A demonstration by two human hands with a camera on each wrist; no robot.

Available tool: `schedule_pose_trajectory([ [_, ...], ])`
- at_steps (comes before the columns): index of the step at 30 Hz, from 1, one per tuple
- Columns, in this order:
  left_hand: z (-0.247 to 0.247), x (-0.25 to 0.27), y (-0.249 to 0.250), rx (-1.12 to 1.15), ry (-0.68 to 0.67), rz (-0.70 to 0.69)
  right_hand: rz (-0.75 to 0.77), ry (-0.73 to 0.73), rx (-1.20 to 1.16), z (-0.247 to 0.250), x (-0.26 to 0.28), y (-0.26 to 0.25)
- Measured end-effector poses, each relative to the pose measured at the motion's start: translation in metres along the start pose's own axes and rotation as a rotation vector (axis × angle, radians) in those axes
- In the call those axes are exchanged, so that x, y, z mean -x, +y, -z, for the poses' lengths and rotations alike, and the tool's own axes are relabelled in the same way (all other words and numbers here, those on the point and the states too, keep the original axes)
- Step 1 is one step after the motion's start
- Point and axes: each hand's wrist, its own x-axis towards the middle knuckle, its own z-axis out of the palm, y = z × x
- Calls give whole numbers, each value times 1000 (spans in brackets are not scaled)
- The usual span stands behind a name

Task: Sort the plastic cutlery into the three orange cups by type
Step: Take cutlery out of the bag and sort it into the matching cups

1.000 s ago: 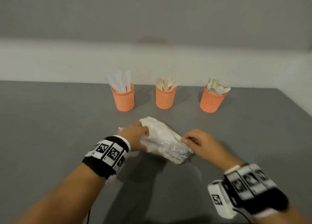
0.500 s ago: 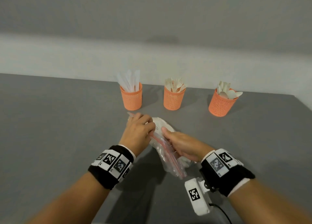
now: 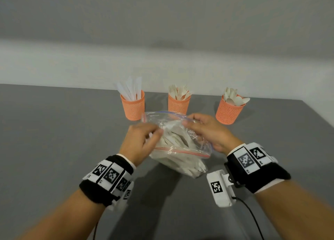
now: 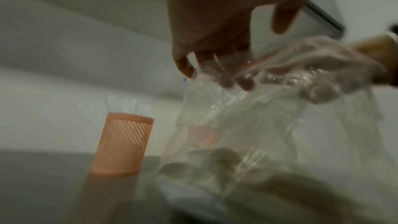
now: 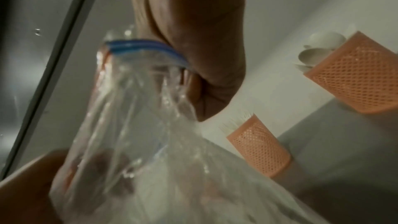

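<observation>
The left hand pinches the near-left edge of a clear zip bag, fingers curled on the plastic. The right hand grips the far rim by the blue zip strip, and the mouth gapes between the two hands. Loose white cutlery lies inside the bag, held just above the grey desk. Beyond it stand three orange cups: the left cup with knives, the middle cup with forks, the right cup with spoons.
</observation>
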Motion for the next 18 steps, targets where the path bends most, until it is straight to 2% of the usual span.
schedule_pose_trajectory([
  [1, -1, -4, 3, -67, 97, 67, 18, -44, 7, 0, 2, -1],
  [2, -2, -9, 3, -233, 128, 120, 23, -74, 36, 1, 2, 1],
  [4, -2, -14, -4, -550, -60, 223, 10, -77, 175, 6, 4, 7],
  [6, 2, -16, -20, -572, -275, 366, -70, -74, 395, 13, 5, 21],
  [7, 4, -17, -26, -487, -308, 435, -164, -83, 492, 16, 6, 31],
  [9, 7, -17, -29, -244, -193, 490, -406, -96, 501, 22, 6, 53],
  [10, 6, -18, -29, -64, -130, 542, -497, -92, 398, 23, 5, 62],
  [12, 6, -19, -24, 446, -48, 735, -568, -19, 27, 28, -1, 70],
  [13, 7, -20, -23, 700, -23, 818, -562, 23, -203, 32, -5, 69],
  [15, 8, -22, -26, 1023, 9, 895, -481, 58, -581, 38, -13, 60],
  [18, 7, -23, -29, 1312, 81, 936, -295, 104, -824, 37, -25, 45],
])
